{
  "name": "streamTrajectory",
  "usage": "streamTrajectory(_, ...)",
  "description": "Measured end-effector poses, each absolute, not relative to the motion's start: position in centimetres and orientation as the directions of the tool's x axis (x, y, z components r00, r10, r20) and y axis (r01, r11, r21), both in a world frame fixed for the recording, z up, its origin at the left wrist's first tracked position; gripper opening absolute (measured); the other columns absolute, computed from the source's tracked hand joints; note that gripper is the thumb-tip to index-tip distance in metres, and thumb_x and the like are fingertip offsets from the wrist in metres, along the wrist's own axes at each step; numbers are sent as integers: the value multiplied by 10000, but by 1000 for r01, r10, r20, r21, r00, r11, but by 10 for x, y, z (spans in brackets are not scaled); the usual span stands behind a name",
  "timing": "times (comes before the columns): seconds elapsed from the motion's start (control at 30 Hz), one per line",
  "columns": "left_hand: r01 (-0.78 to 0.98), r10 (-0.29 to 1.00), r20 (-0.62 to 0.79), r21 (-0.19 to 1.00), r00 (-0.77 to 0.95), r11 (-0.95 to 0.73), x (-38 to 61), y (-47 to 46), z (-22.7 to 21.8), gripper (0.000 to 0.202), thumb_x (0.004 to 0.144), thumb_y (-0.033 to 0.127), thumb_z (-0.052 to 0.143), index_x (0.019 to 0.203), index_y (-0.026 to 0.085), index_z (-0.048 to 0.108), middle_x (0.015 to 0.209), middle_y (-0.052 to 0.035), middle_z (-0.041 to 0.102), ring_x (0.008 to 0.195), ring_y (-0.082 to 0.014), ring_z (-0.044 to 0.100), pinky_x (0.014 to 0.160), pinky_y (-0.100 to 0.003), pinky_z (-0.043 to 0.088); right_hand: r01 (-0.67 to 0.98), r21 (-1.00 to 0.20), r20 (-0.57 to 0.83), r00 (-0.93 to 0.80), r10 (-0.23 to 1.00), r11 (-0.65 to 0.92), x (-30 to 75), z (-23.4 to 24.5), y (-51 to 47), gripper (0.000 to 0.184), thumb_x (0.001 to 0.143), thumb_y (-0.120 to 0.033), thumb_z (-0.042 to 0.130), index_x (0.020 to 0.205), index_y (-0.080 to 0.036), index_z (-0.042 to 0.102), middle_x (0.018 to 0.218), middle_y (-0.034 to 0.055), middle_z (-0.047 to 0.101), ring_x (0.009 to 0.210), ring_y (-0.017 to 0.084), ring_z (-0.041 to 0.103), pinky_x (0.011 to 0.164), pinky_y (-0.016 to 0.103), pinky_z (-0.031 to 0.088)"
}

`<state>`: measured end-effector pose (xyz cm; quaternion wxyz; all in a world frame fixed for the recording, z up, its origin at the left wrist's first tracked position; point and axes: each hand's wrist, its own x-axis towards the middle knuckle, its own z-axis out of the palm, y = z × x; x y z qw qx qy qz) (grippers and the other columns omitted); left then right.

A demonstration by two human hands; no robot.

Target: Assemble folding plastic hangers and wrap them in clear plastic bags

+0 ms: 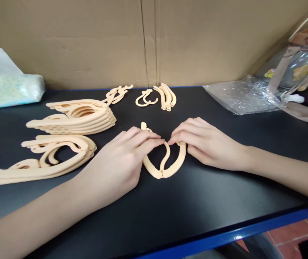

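A peach plastic hanger piece [167, 167] lies on the black table [197, 201], folded into a V with a hook in the middle. My left hand [121, 162] presses its fingers on the left arm of the piece. My right hand [202, 142] holds the right arm, fingers closed over its top end. The fingertips of both hands almost meet above the hook.
Two stacks of peach hangers lie at the left, one [81, 117] behind the other [51, 158]. Loose hooks [145, 98] and small parts [167, 96] sit near the cardboard wall [148, 39]. Clear plastic bags [240, 95] and packaged goods [294, 66] are at the right; a tissue pack [5, 88] sits far left.
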<state>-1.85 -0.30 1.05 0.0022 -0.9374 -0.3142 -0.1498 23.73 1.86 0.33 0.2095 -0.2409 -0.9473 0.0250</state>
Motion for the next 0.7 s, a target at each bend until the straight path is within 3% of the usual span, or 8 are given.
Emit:
streamTrajectory(0.23,552,566,269,133,779,-823,-18,-5,13,439,943,62,378,1315,163,588,1302,-57,658,1161,-253,559,964,-424,472,453,-144,362,-803,473,880,238,4,18,294,977,-58,406,1129,-148,641,1092,90,682,966,200,565,858,343,449)
streamTrajectory(0.47,525,549,260,160,795,-836,-15,-8,14,444,909,73,413,1308,159,589,1297,-51,668,1124,-243,570,910,-421,475,457,-149,377,-794,477,877,238,2,19,264,1007,-122,415,1159,-165,627,1166,96,655,1027,207,570,876,368,453)
streamTrajectory(0.7,515,543,294,170,787,-840,-15,-11,12,416,897,122,482,1294,187,588,1292,-39,652,1150,-228,554,954,-404,440,515,-142,380,-760,527,845,239,0,21,228,1009,-152,443,1174,-175,598,1162,91,651,1058,208,591,867,369,430)
